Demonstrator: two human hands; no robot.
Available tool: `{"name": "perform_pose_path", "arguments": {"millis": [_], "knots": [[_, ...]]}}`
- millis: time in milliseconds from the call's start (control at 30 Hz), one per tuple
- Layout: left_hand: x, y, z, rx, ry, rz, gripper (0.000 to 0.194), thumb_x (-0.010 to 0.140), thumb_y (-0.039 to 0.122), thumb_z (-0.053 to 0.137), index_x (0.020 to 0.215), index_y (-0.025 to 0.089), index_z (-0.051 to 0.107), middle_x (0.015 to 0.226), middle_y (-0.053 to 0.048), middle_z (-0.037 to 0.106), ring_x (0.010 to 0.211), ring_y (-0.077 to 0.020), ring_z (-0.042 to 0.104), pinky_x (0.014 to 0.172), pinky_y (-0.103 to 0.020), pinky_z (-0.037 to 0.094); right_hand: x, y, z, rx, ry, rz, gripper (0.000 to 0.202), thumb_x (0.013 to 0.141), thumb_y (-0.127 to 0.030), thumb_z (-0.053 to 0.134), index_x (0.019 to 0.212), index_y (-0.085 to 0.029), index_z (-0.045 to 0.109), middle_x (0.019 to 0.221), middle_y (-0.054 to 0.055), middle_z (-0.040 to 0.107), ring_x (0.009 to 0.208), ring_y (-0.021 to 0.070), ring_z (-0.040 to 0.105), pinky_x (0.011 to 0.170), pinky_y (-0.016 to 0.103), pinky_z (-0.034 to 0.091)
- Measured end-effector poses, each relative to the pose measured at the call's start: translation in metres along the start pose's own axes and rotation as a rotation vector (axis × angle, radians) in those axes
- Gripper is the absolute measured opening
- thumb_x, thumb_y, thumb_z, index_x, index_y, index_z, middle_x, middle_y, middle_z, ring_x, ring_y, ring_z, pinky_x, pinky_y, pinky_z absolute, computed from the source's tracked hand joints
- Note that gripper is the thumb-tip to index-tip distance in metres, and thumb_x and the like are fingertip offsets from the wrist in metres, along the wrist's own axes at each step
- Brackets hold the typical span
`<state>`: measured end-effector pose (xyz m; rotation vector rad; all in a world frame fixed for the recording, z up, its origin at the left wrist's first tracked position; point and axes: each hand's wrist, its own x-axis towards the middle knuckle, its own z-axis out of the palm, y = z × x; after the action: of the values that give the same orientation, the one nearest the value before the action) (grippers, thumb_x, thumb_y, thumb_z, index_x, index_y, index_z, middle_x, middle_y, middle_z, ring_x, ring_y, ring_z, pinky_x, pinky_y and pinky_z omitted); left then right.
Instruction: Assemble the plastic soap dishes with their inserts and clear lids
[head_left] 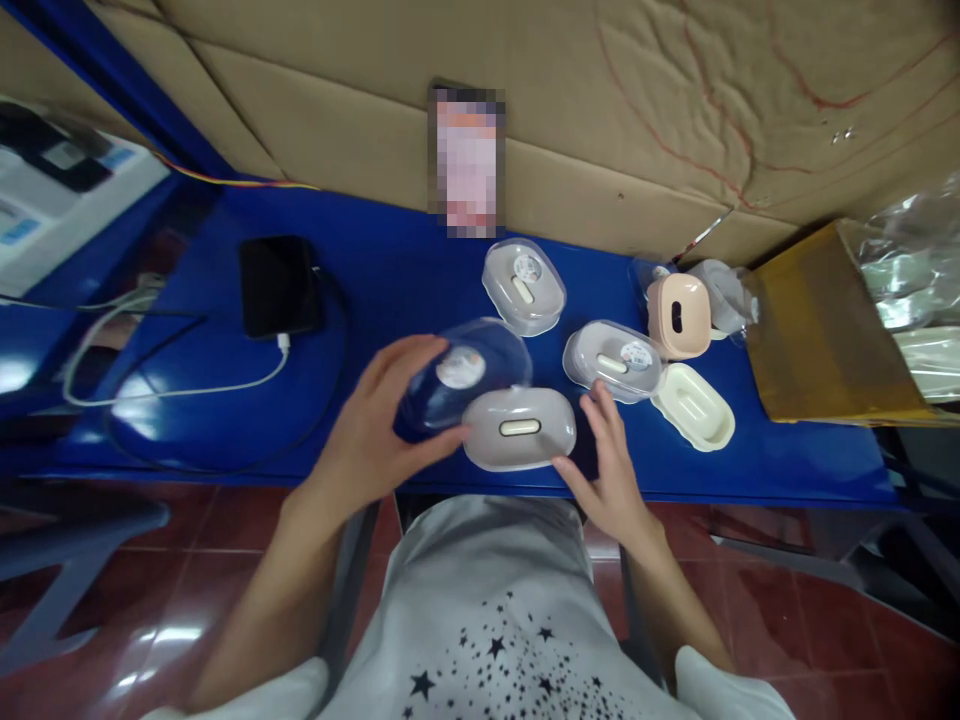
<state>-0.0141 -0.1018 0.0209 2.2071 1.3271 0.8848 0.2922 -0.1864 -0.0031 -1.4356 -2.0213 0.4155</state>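
My left hand (394, 425) is closed around the edge of a clear plastic lid (487, 350) with a round white label; it is tilted over the blue table. Just in front of me lies a grey oval plastic box (491, 448) with a pale oblong piece in its middle. The thumb of my left hand comes close to the box's left end. My right hand (604, 465) has its fingers apart at the box's right end, thumb at its near edge; I cannot tell how firmly it touches.
Two lidded grey boxes (506, 290) (581, 360) stand behind. To the right are a pink box (690, 335), a cream tray (705, 410) and a cardboard carton (802, 330). A black device (277, 285) with a white cable lies left. Cardboard (337, 90) walls the back.
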Motion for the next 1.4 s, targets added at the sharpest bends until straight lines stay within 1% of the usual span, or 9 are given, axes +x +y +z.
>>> {"name": "perform_pose_path", "arguments": {"millis": [133,267,400,667,900,1000,1100,1267,1400], "knots": [[-0.008,0.029,0.022,0.026,-0.18,0.174,0.079,0.095,0.049,0.081,0.163,0.03,0.045,0.169,-0.013,0.046,0.156,-0.0382,0.047,0.131,-0.062,0.039,0.002,0.013,-0.014,0.032,0.013,-0.07,0.091,0.103,-0.036,0.073,0.175,-0.044,0.018,0.186,0.002,0.011,0.167,0.0369,0.03,0.129,0.066,0.043],[-0.007,0.03,0.034,0.011,-0.258,0.218,0.073,0.099,0.046,0.077,0.163,0.031,0.045,0.175,-0.014,0.037,0.16,-0.0399,0.042,0.128,-0.065,0.042,0.006,0.017,-0.018,-0.009,-0.088,-0.137,0.086,0.103,-0.034,0.073,0.174,-0.045,0.024,0.185,0.002,0.018,0.164,0.0359,0.038,0.127,0.063,0.048],[-0.012,0.025,0.031,0.036,-0.246,0.241,0.076,0.102,0.047,0.075,0.168,0.033,0.04,0.177,-0.016,0.034,0.159,-0.0396,0.044,0.124,-0.066,0.046,0.008,0.014,-0.016,-0.018,-0.16,-0.204,0.081,0.106,-0.028,0.07,0.173,-0.042,0.028,0.179,0.004,0.037,0.163,0.0313,0.04,0.127,0.058,0.049],[-0.036,0.018,0.035,0.048,-0.161,0.223,0.095,0.101,0.047,0.072,0.177,0.035,0.016,0.18,-0.018,0.029,0.159,-0.039,0.045,0.118,-0.056,0.056,0.01,0.002,-0.016,-0.119,-0.177,-0.321,0.073,0.108,-0.016,0.063,0.172,-0.034,0.034,0.171,0.007,0.05,0.165,0.0304,0.035,0.128,0.056,0.05],[-0.038,0.014,0.036,0.077,-0.148,0.216,0.093,0.101,0.048,0.074,0.176,0.035,0.02,0.176,-0.019,0.035,0.156,-0.0395,0.049,0.117,-0.058,0.056,0.01,0.004,-0.005,-0.123,-0.18,-0.349,0.074,0.107,-0.015,0.063,0.173,-0.032,0.034,0.172,0.01,0.047,0.167,0.0321,0.031,0.128,0.057,0.048],[-0.038,0.017,0.034,0.163,-0.12,0.217,0.086,0.102,0.044,0.075,0.173,0.035,0.028,0.17,-0.021,0.038,0.152,-0.042,0.049,0.116,-0.063,0.054,0.006,0.009,-0.007,-0.162,-0.172,-0.344,0.074,0.108,-0.021,0.063,0.173,-0.035,0.031,0.172,0.007,0.048,0.164,0.0314,0.038,0.129,0.058,0.046],[-0.035,0.023,0.033,0.249,-0.075,0.208,0.077,0.102,0.04,0.074,0.169,0.03,0.037,0.154,-0.023,0.048,0.141,-0.0426,0.056,0.109,-0.063,0.057,-0.005,0.024,-0.023,-0.222,-0.061,-0.257,0.071,0.107,-0.024,0.063,0.172,-0.033,0.035,0.165,0.009,0.058,0.154,0.0299,0.053,0.126,0.057,0.047],[-0.012,0.039,0.044,0.367,-0.061,0.251,0.069,0.103,0.039,0.07,0.164,0.02,0.043,0.143,-0.024,0.057,0.127,-0.0415,0.064,0.102,-0.059,0.06,-0.043,0.066,-0.063,-0.572,0.298,0.163,0.054,0.108,-0.032,0.063,0.161,-0.028,0.052,0.158,0.015,0.063,0.151,0.038,0.054,0.122,0.064,0.04],[0.014,0.058,0.069,0.41,-0.044,0.211,0.061,0.107,0.04,0.064,0.161,0.017,0.046,0.147,-0.023,0.06,0.112,-0.0351,0.072,0.09,-0.049,0.065,-0.075,0.08,-0.073,-0.601,0.288,0.247,0.036,0.109,-0.033,0.059,0.143,-0.026,0.067,0.143,0.012,0.074,0.136,0.0343,0.066,0.118,0.058,0.041]]}}
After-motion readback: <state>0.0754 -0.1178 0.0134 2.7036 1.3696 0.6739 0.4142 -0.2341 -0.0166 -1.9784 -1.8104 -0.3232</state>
